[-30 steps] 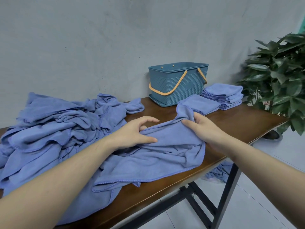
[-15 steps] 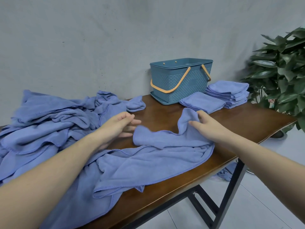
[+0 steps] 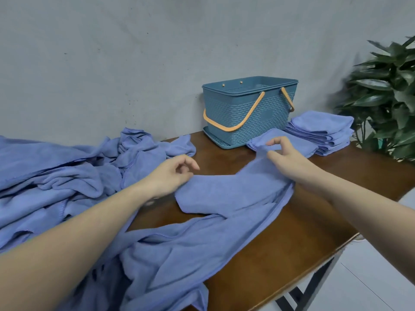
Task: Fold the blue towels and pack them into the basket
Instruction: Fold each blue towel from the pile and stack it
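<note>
A loose blue towel [image 3: 224, 198] lies spread and rumpled across the middle of the brown table [image 3: 292, 243]. My right hand [image 3: 285, 157] pinches the towel's far corner and lifts it. My left hand [image 3: 170, 176] pinches the towel's left edge, fingers curled. A big pile of unfolded blue towels [image 3: 62, 176] covers the table's left side. The blue basket [image 3: 249, 111] with orange handles stands at the back against the wall. Folded blue towels [image 3: 321, 131] are stacked right of the basket, and one more folded towel [image 3: 303, 145] lies in front of it.
A green leafy plant [image 3: 388, 99] stands beyond the table's right end. The grey wall [image 3: 134, 63] runs right behind the table. Black metal table legs [image 3: 310, 286] show over a pale floor at the lower right.
My right hand moved farther back, drawing the towel's corner toward the basket. My left hand shifted from resting on the cloth to pinching its left edge. The towel is stretched out more.
</note>
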A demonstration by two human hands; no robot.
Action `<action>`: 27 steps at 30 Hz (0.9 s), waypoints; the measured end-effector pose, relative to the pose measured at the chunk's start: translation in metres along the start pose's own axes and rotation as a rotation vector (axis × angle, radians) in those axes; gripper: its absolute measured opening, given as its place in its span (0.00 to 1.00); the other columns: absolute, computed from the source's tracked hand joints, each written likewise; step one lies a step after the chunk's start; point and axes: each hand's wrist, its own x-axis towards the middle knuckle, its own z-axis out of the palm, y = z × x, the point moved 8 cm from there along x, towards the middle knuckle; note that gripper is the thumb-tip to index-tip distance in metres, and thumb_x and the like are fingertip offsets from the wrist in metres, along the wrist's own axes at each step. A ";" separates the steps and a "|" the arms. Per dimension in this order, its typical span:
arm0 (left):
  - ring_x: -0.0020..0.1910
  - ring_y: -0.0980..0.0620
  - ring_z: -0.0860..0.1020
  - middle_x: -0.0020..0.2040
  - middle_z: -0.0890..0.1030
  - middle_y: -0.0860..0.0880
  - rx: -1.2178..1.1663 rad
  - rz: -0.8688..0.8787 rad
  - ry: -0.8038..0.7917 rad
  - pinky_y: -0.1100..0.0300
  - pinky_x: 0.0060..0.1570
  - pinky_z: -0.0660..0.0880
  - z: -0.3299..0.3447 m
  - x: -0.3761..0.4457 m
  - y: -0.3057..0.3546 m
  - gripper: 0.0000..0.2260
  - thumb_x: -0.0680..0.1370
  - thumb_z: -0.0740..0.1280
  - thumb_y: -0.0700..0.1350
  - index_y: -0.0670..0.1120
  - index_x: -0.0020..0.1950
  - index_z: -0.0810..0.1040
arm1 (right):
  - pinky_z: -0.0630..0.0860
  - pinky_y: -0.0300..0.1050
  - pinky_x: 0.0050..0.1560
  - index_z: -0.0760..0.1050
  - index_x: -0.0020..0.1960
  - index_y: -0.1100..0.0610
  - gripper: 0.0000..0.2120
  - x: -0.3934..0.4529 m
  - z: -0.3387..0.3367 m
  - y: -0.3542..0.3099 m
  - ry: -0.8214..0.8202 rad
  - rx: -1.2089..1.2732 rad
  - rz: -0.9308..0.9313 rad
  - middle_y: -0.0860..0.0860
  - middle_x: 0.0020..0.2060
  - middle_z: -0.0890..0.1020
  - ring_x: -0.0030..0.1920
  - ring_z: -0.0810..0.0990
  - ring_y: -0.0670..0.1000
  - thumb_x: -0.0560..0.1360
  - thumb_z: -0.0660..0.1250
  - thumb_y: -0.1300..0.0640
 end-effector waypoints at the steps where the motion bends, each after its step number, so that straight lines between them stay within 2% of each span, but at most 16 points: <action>1: 0.36 0.57 0.69 0.36 0.71 0.53 -0.028 0.003 0.008 0.67 0.39 0.66 -0.004 0.006 -0.001 0.11 0.79 0.66 0.34 0.51 0.50 0.81 | 0.59 0.34 0.23 0.65 0.62 0.55 0.10 0.008 0.002 -0.001 -0.007 0.010 -0.019 0.49 0.29 0.66 0.24 0.61 0.44 0.82 0.57 0.62; 4: 0.38 0.59 0.72 0.35 0.75 0.55 -0.080 0.010 0.058 0.69 0.43 0.68 -0.015 0.023 -0.001 0.13 0.78 0.67 0.32 0.50 0.45 0.83 | 0.58 0.33 0.23 0.65 0.60 0.54 0.14 0.029 0.010 -0.011 -0.033 -0.010 -0.138 0.52 0.29 0.65 0.21 0.60 0.44 0.80 0.54 0.69; 6: 0.41 0.60 0.75 0.41 0.81 0.49 -0.016 0.068 0.201 0.73 0.44 0.69 -0.031 0.035 0.001 0.16 0.78 0.65 0.30 0.50 0.41 0.82 | 0.62 0.34 0.28 0.69 0.55 0.54 0.16 0.041 0.013 -0.021 -0.017 -0.069 -0.259 0.59 0.33 0.71 0.26 0.64 0.44 0.78 0.54 0.73; 7: 0.41 0.61 0.75 0.44 0.79 0.47 0.039 0.120 0.294 0.74 0.44 0.68 -0.042 0.041 0.002 0.18 0.77 0.64 0.29 0.50 0.39 0.81 | 0.65 0.34 0.33 0.72 0.53 0.54 0.17 0.049 0.015 -0.023 0.002 -0.090 -0.310 0.62 0.38 0.75 0.31 0.67 0.46 0.78 0.54 0.74; 8: 0.40 0.63 0.74 0.44 0.76 0.49 0.101 0.171 0.372 0.74 0.43 0.67 -0.051 0.047 0.004 0.18 0.77 0.62 0.27 0.49 0.39 0.80 | 0.66 0.34 0.38 0.74 0.50 0.54 0.17 0.056 0.016 -0.025 0.013 -0.088 -0.338 0.61 0.42 0.78 0.35 0.69 0.46 0.78 0.55 0.74; 10: 0.40 0.66 0.72 0.43 0.71 0.55 0.190 0.232 0.452 0.73 0.42 0.66 -0.060 0.062 0.001 0.16 0.75 0.60 0.26 0.44 0.40 0.79 | 0.68 0.34 0.42 0.77 0.50 0.53 0.18 0.070 0.019 -0.023 0.032 -0.055 -0.331 0.55 0.45 0.81 0.39 0.72 0.43 0.79 0.55 0.73; 12: 0.40 0.65 0.71 0.43 0.69 0.56 0.273 0.243 0.467 0.72 0.41 0.66 -0.059 0.078 -0.008 0.14 0.75 0.60 0.26 0.42 0.41 0.79 | 0.67 0.28 0.44 0.79 0.57 0.54 0.19 0.080 0.026 -0.017 0.036 -0.102 -0.290 0.52 0.49 0.81 0.42 0.74 0.42 0.79 0.55 0.71; 14: 0.39 0.60 0.71 0.43 0.68 0.56 0.383 0.239 0.365 0.65 0.42 0.66 -0.046 0.096 -0.023 0.14 0.75 0.61 0.27 0.43 0.42 0.80 | 0.64 0.25 0.52 0.77 0.65 0.57 0.21 0.089 0.038 -0.009 0.011 -0.224 -0.280 0.56 0.57 0.79 0.54 0.76 0.47 0.77 0.57 0.71; 16: 0.43 0.54 0.73 0.44 0.71 0.53 0.486 0.203 0.137 0.57 0.50 0.70 -0.023 0.112 -0.045 0.11 0.76 0.65 0.30 0.44 0.45 0.82 | 0.63 0.31 0.60 0.75 0.69 0.58 0.21 0.090 0.051 0.004 -0.044 -0.366 -0.239 0.58 0.63 0.77 0.64 0.75 0.55 0.77 0.61 0.68; 18: 0.50 0.48 0.76 0.48 0.75 0.49 0.557 0.168 -0.048 0.48 0.56 0.73 -0.006 0.114 -0.061 0.07 0.77 0.68 0.38 0.48 0.49 0.83 | 0.65 0.43 0.67 0.75 0.68 0.56 0.21 0.086 0.062 0.013 -0.118 -0.479 -0.201 0.57 0.64 0.76 0.66 0.74 0.58 0.77 0.64 0.65; 19: 0.52 0.47 0.77 0.50 0.77 0.49 0.569 0.175 -0.069 0.45 0.57 0.73 -0.003 0.111 -0.063 0.06 0.77 0.68 0.44 0.50 0.50 0.84 | 0.67 0.47 0.67 0.77 0.66 0.54 0.19 0.082 0.068 0.016 -0.162 -0.514 -0.192 0.56 0.64 0.76 0.65 0.74 0.58 0.76 0.64 0.64; 20: 0.54 0.47 0.77 0.52 0.79 0.50 0.581 0.193 -0.054 0.44 0.57 0.73 -0.004 0.104 -0.061 0.09 0.77 0.65 0.51 0.51 0.50 0.84 | 0.69 0.50 0.66 0.78 0.64 0.52 0.18 0.076 0.072 0.017 -0.203 -0.532 -0.186 0.55 0.63 0.77 0.64 0.75 0.58 0.76 0.64 0.64; 23: 0.61 0.52 0.77 0.59 0.80 0.55 0.581 0.253 -0.036 0.48 0.62 0.73 0.001 0.078 -0.046 0.20 0.76 0.58 0.63 0.54 0.53 0.84 | 0.71 0.53 0.64 0.80 0.56 0.45 0.15 0.063 0.076 0.023 -0.230 -0.556 -0.167 0.51 0.60 0.77 0.62 0.75 0.57 0.77 0.63 0.61; 25: 0.67 0.55 0.73 0.67 0.77 0.55 0.559 0.268 -0.092 0.52 0.67 0.71 0.012 0.061 -0.035 0.22 0.75 0.58 0.67 0.57 0.56 0.83 | 0.71 0.54 0.63 0.79 0.56 0.42 0.13 0.057 0.067 0.020 -0.109 -0.670 -0.182 0.48 0.62 0.76 0.63 0.72 0.57 0.77 0.64 0.56; 27: 0.68 0.57 0.71 0.69 0.75 0.55 0.503 0.280 -0.109 0.58 0.68 0.68 0.017 0.047 -0.022 0.21 0.76 0.60 0.66 0.57 0.59 0.82 | 0.70 0.54 0.61 0.79 0.58 0.42 0.13 0.047 0.062 0.006 0.026 -0.702 -0.262 0.46 0.63 0.76 0.61 0.71 0.55 0.76 0.64 0.55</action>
